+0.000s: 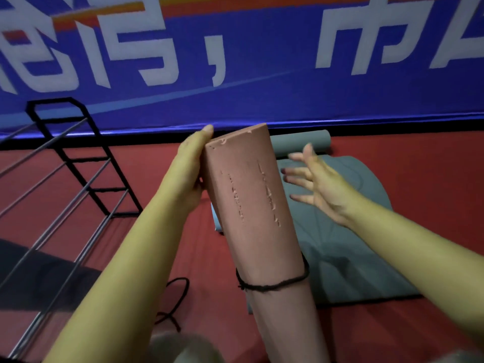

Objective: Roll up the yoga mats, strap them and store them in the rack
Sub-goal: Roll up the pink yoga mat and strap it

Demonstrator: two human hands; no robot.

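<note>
The black metal rack (78,163) is standing to the left of the left hand (191,174). That hand is holding the rolled pink yoga mat (259,218), which is already tied with a black string (272,284), so storing seems to be the step now. Next it probably needs lifting over to the rack. The right hand (317,179) is hanging open just right of the roll, above the gray yoga mat (348,231).

— What sort of place is this?

— A gym or sports hall, by the look of it. The red padded floor (432,205) runs to a far wall hung with a big blue banner (262,82) in white lettering.

— Anything else?

— Grey yoga mats (348,231) lie on the right, and a black metal rack (86,179) stands at the left.
</note>
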